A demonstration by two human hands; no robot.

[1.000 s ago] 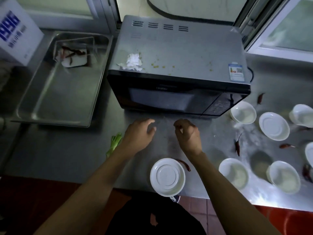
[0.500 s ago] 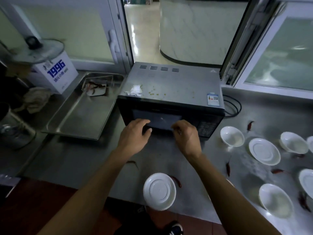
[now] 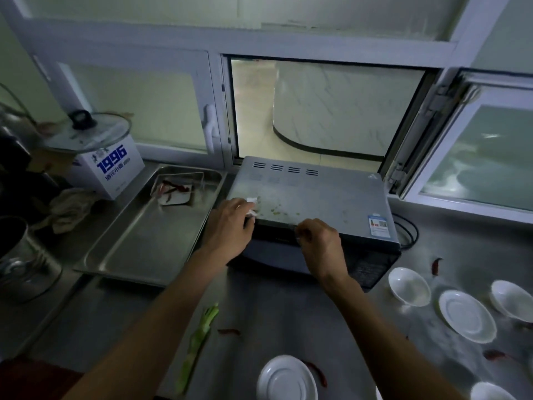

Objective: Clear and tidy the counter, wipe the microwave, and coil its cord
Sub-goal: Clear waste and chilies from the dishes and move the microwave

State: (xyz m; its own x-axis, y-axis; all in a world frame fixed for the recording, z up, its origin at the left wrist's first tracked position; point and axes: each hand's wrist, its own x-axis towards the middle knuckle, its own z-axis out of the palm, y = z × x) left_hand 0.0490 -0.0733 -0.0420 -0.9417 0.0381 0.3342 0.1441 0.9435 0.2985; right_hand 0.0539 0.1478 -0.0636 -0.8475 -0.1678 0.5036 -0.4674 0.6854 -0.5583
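Microwave (image 3: pixel 314 197) at surface's back edge. Left hand (image 3: pixel 230 226) fingers closing on crumpled tissue (image 3: pixel 252 204) littering its top, likely to clear it; right hand (image 3: pixel 320 243) curled, grip unclear.

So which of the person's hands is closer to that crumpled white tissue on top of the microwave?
The left hand. Its fingertips are at the crumpled white tissue on the microwave top. The right hand is further right, at the top's front edge, apart from the tissue.
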